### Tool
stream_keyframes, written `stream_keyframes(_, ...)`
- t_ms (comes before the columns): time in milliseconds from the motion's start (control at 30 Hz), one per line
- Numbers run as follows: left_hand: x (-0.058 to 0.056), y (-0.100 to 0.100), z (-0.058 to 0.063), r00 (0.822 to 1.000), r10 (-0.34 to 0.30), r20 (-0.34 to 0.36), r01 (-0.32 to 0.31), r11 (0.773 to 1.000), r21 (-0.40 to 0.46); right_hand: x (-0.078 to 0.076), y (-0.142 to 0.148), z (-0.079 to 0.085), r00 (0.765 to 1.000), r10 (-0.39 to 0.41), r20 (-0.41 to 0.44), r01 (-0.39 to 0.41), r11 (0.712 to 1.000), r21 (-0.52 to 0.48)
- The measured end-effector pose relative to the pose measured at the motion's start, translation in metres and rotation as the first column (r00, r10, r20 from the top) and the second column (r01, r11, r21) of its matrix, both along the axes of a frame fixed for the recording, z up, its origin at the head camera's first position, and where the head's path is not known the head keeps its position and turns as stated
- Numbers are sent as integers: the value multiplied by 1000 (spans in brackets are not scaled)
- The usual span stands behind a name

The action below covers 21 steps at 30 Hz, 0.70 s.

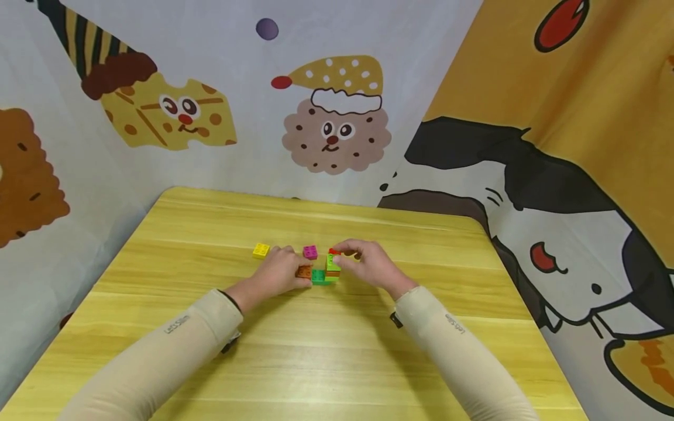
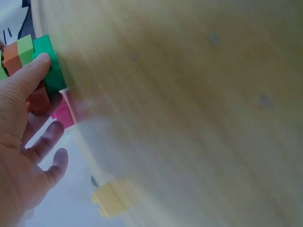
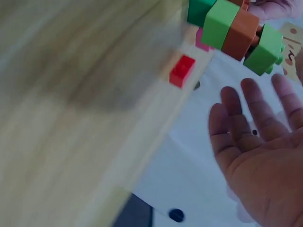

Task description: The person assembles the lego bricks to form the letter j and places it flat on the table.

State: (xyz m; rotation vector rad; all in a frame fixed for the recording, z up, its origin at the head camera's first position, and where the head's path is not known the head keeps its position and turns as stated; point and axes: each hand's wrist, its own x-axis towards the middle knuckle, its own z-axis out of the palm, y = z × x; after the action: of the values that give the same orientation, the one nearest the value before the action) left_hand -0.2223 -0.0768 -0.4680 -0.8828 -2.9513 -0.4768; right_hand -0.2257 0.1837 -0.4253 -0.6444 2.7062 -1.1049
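Note:
My left hand (image 1: 280,270) pinches the left end of a toy building-brick assembly, its thumb on the dark green base brick (image 2: 49,66). An orange brick (image 1: 304,272) sits on that end, partly under the fingers. At the right end rises a stack: a light green brick (image 3: 221,22), an orange-brown brick (image 3: 240,34) and another light green brick (image 3: 265,48) on top, which looks slightly tilted with a gap beneath. My right hand (image 1: 371,263) is beside this stack, its fingers spread and apart from the bricks in the right wrist view; whether the thumb touches is unclear.
A red brick (image 3: 182,71) lies on the wooden table (image 1: 316,351) just behind the stack. Behind the assembly is a magenta brick (image 1: 310,252), and a yellow brick (image 1: 260,251) is to the left. A printed cloth (image 1: 210,169) hangs beyond the table's far edge.

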Motion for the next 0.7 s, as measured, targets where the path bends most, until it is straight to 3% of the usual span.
stream_keyframes(133, 1, 1, 1, 1000, 2, 16, -2, 1000, -4, 3, -2, -3, 987, -74, 141, 85, 994, -73)
stream_keyframes(367, 1, 1, 0, 1000, 6, 12, -6, 1000, -10, 4, -2, -10, 918, -95, 385, 184, 962, -202)
stream_keyframes(533, 0, 1, 0, 1000, 7, 2, -7, 1000, -13, 3, -1, -16, 883, -69, 465, 213, 940, -266)
stream_keyframes(700, -1, 1, 1, 1000, 4, -8, -4, 1000, -11, 4, -3, -18, 862, -71, 502, 246, 924, -292)
